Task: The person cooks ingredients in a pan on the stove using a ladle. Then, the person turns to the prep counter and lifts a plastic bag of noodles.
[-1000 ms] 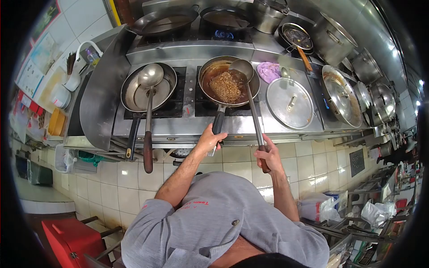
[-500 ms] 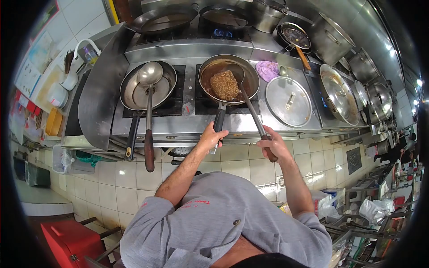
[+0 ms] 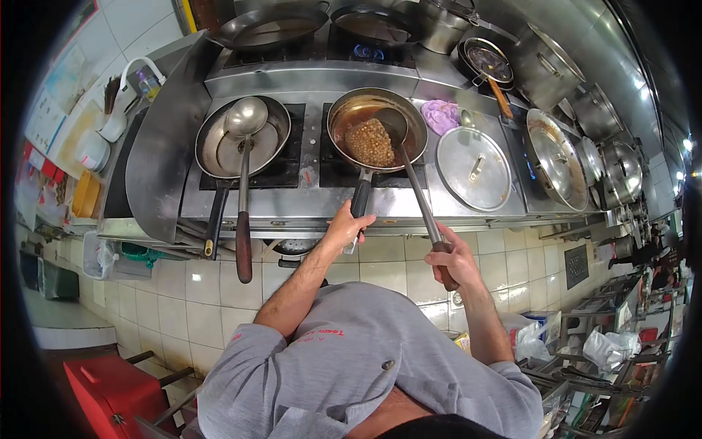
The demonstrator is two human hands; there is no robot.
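Observation:
A frying pan [image 3: 420, 146] with brown sauce and a mound of small beige grains or beans [image 3: 369, 143] stands on the front right burner. My left hand [image 3: 346, 225] is closed around the pan's black handle [image 3: 361, 196]. In my right hand [image 3: 455, 257] is the dark wooden grip of a long metal ladle [image 3: 417, 183]. The ladle's bowl lies in the sauce, at the right side of the mound. To the left, a second frying pan [image 3: 278, 154] holds another ladle [image 3: 247, 117], whose wooden grip hangs over the counter's front edge.
Right of my pan lie a round metal lid [image 3: 457, 172] and a purple cloth [image 3: 441, 115]. Farther right is a wide covered pan [image 3: 537, 128]. Two dark woks [image 3: 274, 18] and a large pot [image 3: 541, 69] stand behind. A red box [image 3: 117, 391] is at lower left.
My right hand has moved slightly down and right with the ladle, and the ladle's bowl has shifted right. More sauce shows around the mound. My left hand stays on the pan handle.

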